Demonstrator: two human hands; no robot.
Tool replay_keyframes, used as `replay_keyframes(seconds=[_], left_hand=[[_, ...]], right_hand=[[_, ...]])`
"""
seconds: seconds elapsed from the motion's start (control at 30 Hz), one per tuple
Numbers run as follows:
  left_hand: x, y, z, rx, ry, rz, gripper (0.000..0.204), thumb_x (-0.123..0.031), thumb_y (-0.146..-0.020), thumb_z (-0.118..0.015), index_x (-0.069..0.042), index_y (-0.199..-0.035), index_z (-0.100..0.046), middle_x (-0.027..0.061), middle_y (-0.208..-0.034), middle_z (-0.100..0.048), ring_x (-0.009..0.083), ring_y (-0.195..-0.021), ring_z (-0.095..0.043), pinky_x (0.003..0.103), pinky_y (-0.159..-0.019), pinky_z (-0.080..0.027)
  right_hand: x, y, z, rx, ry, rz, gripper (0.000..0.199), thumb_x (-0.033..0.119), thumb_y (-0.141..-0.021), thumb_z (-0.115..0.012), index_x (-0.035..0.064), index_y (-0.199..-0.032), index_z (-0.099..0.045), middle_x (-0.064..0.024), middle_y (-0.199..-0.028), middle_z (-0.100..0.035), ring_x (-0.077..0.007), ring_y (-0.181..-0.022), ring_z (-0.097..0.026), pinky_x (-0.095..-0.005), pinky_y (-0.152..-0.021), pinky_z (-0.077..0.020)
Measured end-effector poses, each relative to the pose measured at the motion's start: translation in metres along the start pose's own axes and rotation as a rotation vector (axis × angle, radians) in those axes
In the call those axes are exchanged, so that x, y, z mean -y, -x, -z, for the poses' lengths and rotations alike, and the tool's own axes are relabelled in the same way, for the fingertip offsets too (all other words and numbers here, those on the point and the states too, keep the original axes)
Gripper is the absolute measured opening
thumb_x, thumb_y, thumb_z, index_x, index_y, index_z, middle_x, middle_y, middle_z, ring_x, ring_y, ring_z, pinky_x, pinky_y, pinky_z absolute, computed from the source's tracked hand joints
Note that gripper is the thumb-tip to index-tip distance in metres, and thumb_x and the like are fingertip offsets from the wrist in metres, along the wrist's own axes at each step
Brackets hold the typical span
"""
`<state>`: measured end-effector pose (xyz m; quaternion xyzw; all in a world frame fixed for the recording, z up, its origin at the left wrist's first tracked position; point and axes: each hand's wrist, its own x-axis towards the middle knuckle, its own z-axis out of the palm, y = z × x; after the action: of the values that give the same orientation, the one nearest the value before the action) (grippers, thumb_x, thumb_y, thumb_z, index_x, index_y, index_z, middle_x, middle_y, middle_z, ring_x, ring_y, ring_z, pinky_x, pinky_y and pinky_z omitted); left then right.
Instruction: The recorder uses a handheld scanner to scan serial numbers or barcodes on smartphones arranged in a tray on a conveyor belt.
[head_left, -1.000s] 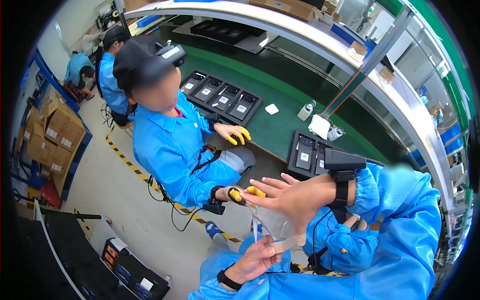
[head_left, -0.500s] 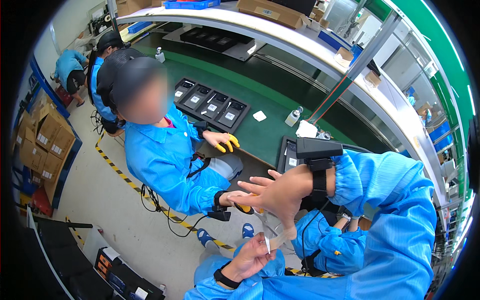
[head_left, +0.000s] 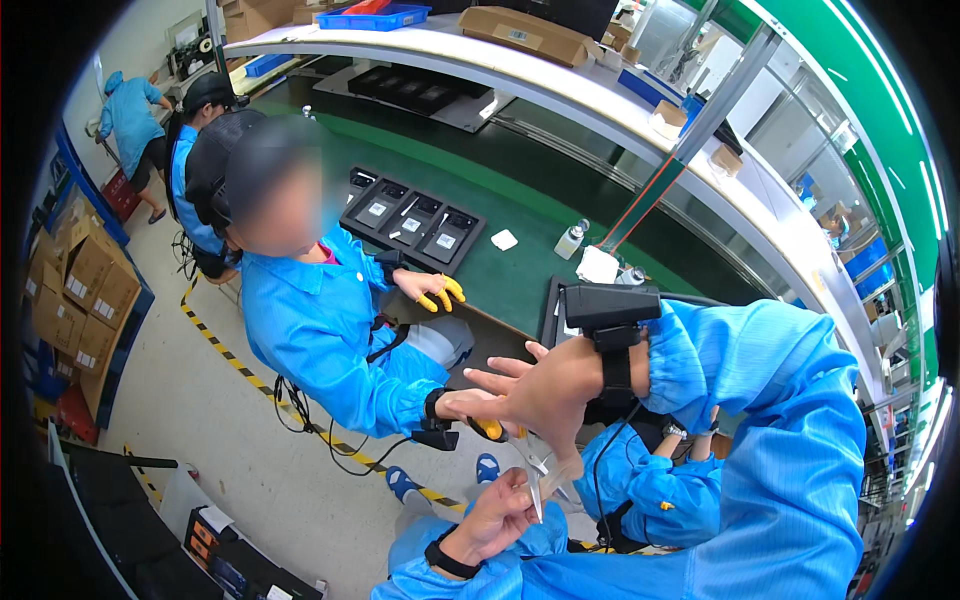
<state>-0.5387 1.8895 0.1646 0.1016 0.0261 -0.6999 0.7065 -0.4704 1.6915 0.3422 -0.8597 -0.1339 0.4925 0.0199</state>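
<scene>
My left hand (head_left: 500, 519) is closed in a pinch on a clear film strip (head_left: 553, 480), low in the middle of the head view. The strip runs up to the thumb of my right hand (head_left: 545, 395). That hand has its fingers stretched out and spread, its wrist wearing a black strap with a dark box. A pair of scissors (head_left: 537, 492) reaches in from a co-worker's hand (head_left: 480, 415), its blades beside the strip and my left fingertips. My right hand partly hides the co-worker's hand and the scissors' handles. Whether the blades touch the strip, I cannot tell.
A co-worker in a blue smock (head_left: 310, 310) sits at left, yellow finger covers on the other hand (head_left: 432, 290). Black trays of devices (head_left: 410, 222) and a small bottle (head_left: 572, 240) stand on the green bench (head_left: 490, 285). Another person (head_left: 650, 480) is behind my right arm.
The scissors' blades show more plainly beside the strip and my left fingers. My hands keep nearly the same pose. The background has shifted slightly left in the view.
</scene>
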Motion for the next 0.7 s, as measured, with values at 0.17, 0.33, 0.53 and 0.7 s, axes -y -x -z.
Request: replay_keyframes(seconds=[0.17, 0.33, 0.53, 0.7], left_hand=[[-0.001, 0.006, 0.003, -0.054, 0.079, 0.021, 0.038, -0.011, -0.087, -0.075, -0.008, -0.111, -0.046, 0.0084, -0.095, -0.062, 0.0182, -0.084, -0.062, 0.03, -0.078, -0.052], [0.001, 0.01, 0.002, -0.063, 0.059, 0.012, 0.037, -0.01, -0.086, -0.075, -0.009, -0.108, -0.045, 0.0093, -0.093, -0.063, 0.0186, -0.082, -0.062, 0.03, -0.076, -0.052], [-0.001, 0.014, -0.002, -0.094, 0.038, 0.001, 0.036, -0.009, -0.086, -0.074, -0.01, -0.106, -0.045, 0.0099, -0.092, -0.063, 0.019, -0.08, -0.061, 0.03, -0.074, -0.05], [-0.006, 0.013, -0.003, -0.092, 0.012, 0.025, 0.038, -0.01, -0.086, -0.075, -0.009, -0.107, -0.043, 0.0096, -0.091, -0.062, 0.0187, -0.079, -0.06, 0.029, -0.073, -0.049]], right_hand=[[-0.001, -0.011, -0.014, -0.023, 0.008, 0.007, 0.154, 0.047, -0.044, -0.098, 0.0335, -0.158, 0.003, -0.0149, -0.166, -0.005, -0.0428, -0.151, -0.008, -0.0719, -0.112, -0.0191], [0.005, -0.007, -0.012, -0.01, -0.013, -0.004, 0.153, 0.048, -0.044, -0.098, 0.0348, -0.159, 0.003, -0.014, -0.166, -0.002, -0.0419, -0.152, -0.007, -0.0714, -0.112, -0.0188], [0.008, -0.008, -0.016, -0.012, 0.004, -0.01, 0.151, 0.049, -0.047, -0.096, 0.035, -0.159, 0.004, -0.0148, -0.166, -0.002, -0.0412, -0.152, -0.007, -0.0699, -0.112, -0.0188], [0.008, -0.005, -0.009, 0.032, -0.023, -0.006, 0.149, 0.05, -0.049, -0.095, 0.0348, -0.159, 0.004, -0.0165, -0.166, -0.004, -0.0411, -0.152, -0.007, -0.0698, -0.112, -0.0194]])
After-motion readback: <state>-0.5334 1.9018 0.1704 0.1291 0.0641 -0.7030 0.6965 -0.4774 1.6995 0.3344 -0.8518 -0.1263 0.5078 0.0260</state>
